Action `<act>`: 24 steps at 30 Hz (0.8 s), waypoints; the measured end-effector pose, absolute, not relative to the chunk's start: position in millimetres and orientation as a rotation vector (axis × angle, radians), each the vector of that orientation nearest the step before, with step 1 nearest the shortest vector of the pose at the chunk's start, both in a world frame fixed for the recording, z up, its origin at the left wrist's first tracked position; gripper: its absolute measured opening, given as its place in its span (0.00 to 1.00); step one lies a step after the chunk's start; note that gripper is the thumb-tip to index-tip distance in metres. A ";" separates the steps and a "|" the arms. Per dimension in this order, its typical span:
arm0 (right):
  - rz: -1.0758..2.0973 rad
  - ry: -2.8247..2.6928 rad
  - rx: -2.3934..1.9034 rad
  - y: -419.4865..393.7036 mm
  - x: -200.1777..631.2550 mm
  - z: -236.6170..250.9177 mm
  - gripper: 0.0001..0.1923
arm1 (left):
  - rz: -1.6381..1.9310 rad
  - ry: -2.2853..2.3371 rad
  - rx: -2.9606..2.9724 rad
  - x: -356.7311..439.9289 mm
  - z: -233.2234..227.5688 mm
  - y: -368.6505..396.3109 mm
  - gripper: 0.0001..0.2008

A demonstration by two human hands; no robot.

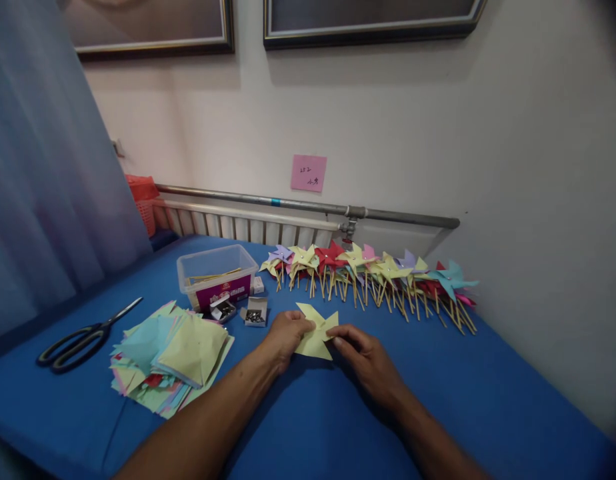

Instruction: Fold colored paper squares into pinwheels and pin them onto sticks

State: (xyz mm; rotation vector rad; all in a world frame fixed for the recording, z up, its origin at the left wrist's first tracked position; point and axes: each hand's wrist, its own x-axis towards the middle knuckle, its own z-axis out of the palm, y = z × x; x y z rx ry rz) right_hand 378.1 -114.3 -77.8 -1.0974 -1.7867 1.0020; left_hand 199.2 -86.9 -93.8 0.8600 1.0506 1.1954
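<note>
A pale yellow paper pinwheel [315, 341] with folded blades is held over the blue table, and no stick shows on it. My left hand [287, 333] is closed on its left side, the thumb pressing near the middle. At the right, my right hand [364, 353] pinches the edge of a blade between thumb and fingertips. Beyond my left hand stands a small open box of metal pins [255, 316]. A second small box [222, 309] with dark pieces lies tilted beside it.
Finished pinwheels on sticks [355, 263] line the wall side. Left of my arm lies a pile of coloured paper [173, 353], with black-handled scissors [88, 339] farther left. A clear plastic tub [218, 273] holds sticks. A radiator [268, 228] and pipe run behind the blue table [468, 393].
</note>
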 end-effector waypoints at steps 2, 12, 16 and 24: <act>1.026 -1.737 -1.103 -113.8 375.0 -79.9 0.15 | 1.167 1.056 0.884 201.5 -93.2 -88.7 0.10; 1.142 -1.461 -1.137 -114.4 363.8 -89.7 0.17 | 1.151 1.150 0.954 212.8 -90.5 -97.9 0.07; 1.075 -1.440 -1.171 -114.5 362.6 -91.5 0.17 | 1.169 1.164 0.951 215.8 -92.3 -98.4 0.09; 0.980 -1.423 -1.301 -116.7 358.0 -91.1 0.13 | 1.174 1.179 0.953 220.1 -98.9 -96.6 0.11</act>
